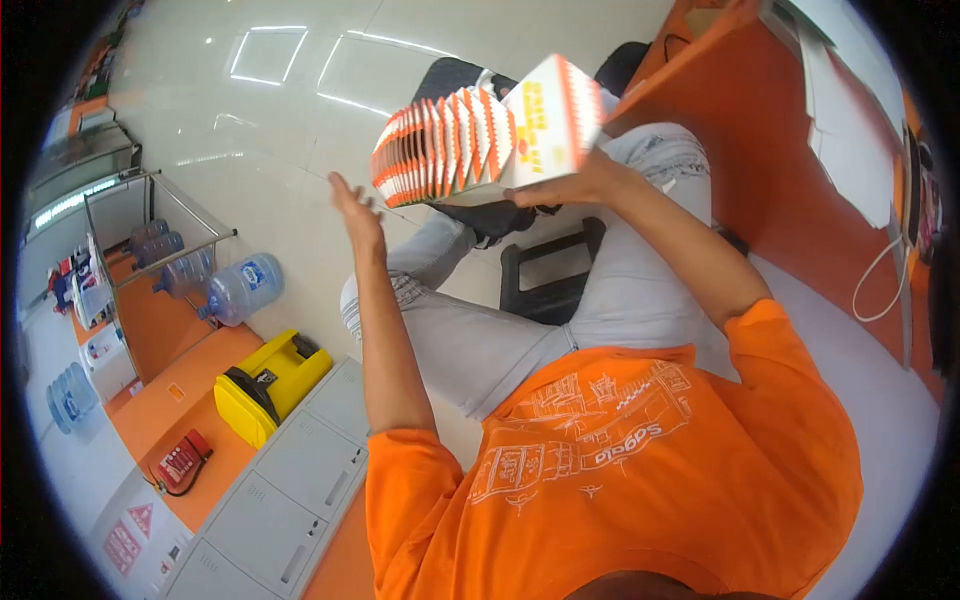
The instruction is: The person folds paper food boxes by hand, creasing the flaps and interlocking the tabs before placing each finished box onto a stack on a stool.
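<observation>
A long stack of nested paper cartons (pixel 440 150), white with orange zigzag edges, is held up above my lap. Its right end is a white carton face (pixel 540 120) with yellow lettering, blurred by motion. My right hand (pixel 570 188) grips this end from below, with its fingers partly hidden. At the stack's left end, my left hand (pixel 357 210) is raised with fingers spread, a little apart from the cartons and holding nothing.
An orange-red table (pixel 760 150) with white sheets (pixel 845 130) stands at the right. Below the stack is a black stool (pixel 550 275). Grey lockers (pixel 290 480), a yellow bin (pixel 270 390), water bottles (pixel 245 288) and a fire extinguisher (pixel 182 460) are at the left.
</observation>
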A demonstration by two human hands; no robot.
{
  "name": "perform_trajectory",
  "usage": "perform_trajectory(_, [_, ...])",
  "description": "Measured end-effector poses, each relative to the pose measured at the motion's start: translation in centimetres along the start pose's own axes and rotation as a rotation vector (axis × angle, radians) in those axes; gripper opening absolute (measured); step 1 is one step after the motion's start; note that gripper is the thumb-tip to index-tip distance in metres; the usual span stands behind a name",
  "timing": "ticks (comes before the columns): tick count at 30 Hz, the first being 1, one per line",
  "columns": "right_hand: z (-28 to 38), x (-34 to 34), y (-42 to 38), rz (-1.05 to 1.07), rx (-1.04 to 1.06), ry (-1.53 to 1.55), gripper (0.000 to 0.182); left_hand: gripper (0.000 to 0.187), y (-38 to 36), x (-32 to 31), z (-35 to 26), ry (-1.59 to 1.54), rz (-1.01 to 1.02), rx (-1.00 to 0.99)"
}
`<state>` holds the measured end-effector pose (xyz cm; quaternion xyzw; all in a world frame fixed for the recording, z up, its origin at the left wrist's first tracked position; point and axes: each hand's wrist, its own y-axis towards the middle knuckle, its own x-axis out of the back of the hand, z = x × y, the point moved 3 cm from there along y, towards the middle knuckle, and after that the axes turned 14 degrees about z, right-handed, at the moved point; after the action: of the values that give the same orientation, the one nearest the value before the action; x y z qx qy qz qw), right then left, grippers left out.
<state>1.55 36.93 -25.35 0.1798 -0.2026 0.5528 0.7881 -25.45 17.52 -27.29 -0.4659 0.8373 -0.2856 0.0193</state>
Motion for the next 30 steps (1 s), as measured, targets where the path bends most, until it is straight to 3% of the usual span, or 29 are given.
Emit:
perform_trajectory(1, [0.5,-0.5,0.3,0.049,-0.024,0.299,0.071,0.079,0.4,0.3,0.1,-0.014,-0.008,-0.005])
perform_trajectory(2, [1.0,-0.6,1.1,0.109,0.002,0.079,0.066,0.081,0.9,-0.6,0.7,-0.129,0.282,0.007])
perform_trajectory(3, [1.3,-0.9,2.0,0.121,0.008,0.070,0.066,0.083,0.8,-1.7,0.9,-0.245,0.574,0.016])
perform_trajectory(5, [1.6,-2.1,3.4,0.199,-0.094,-0.110,0.077,0.078,-0.1,-2.7,0.1,-0.263,0.595,-0.047])
perform_trajectory(7, [2.3,-3.6,4.6,0.145,-0.031,-0.059,0.073,0.073,-0.2,-2.7,0.6,-0.283,0.614,-0.104])
perform_trajectory(9, [3.1,-5.2,5.5,0.252,-0.104,0.466,0.065,0.067,0.5,-2.8,0.8,-0.182,0.664,-0.184])
perform_trajectory(11, [1.3,-7.0,6.1,0.246,0.007,0.398,0.057,0.064,1.0,-2.5,1.3,-0.252,0.668,-0.178])
perform_trajectory(13, [1.9,-6.9,7.0,0.166,0.187,-0.023,0.055,0.067,1.4,-2.5,1.4,-0.096,0.724,-0.248])
perform_trajectory(17, [1.4,-7.3,6.3,0.220,0.137,0.113,0.055,0.064,1.0,-2.5,1.5,-0.094,0.702,-0.305])
perform_trajectory(19, [0.5,-8.9,6.2,0.215,0.133,-0.046,0.056,0.064,0.9,-2.5,1.6,-0.037,0.673,-0.314])
perform_trajectory(22, [-0.2,-9.1,7.0,0.417,0.018,0.409,0.055,0.058,2.0,-2.3,2.5,0.035,0.672,-0.454])
perform_trajectory(23, [0.1,-9.1,6.8,0.356,0.109,0.384,0.054,0.053,1.0,-2.1,1.7,0.269,0.620,-0.628])
perform_trajectory(24, [2.4,-7.3,7.3,0.257,0.179,0.091,0.057,0.054,1.8,-2.1,3.5,0.408,0.533,-0.855])
perform_trajectory(25, [6.7,-3.5,7.1,0.081,0.299,-0.357,0.058,0.058,1.0,-2.1,2.2,0.277,0.690,-0.821])
perform_trajectory(26, [7.9,-2.5,6.1,0.063,0.419,-0.309,0.075,0.058,0.9,-2.5,2.3,0.073,0.718,-0.626])
perform_trajectory(27, [1.4,-6.3,5.2,-0.072,0.305,-0.042,0.105,0.058,1.3,-2.3,2.6,-0.155,0.808,-0.454])
perform_trajectory(28, [1.2,-6.4,3.7,0.059,-0.010,-0.329,0.129,0.058,0.7,-1.9,2.4,-0.215,0.784,-0.369])
perform_trajectory(29, [3.6,-3.8,1.4,0.177,-0.222,-0.237,0.132,0.058,-0.1,-1.4,1.9,-0.218,0.665,-0.203])
perform_trajectory(30, [2.3,-3.7,-1.1,0.100,-0.281,-0.232,0.135,0.058,-0.7,-0.9,1.6,-0.138,0.616,-0.222])
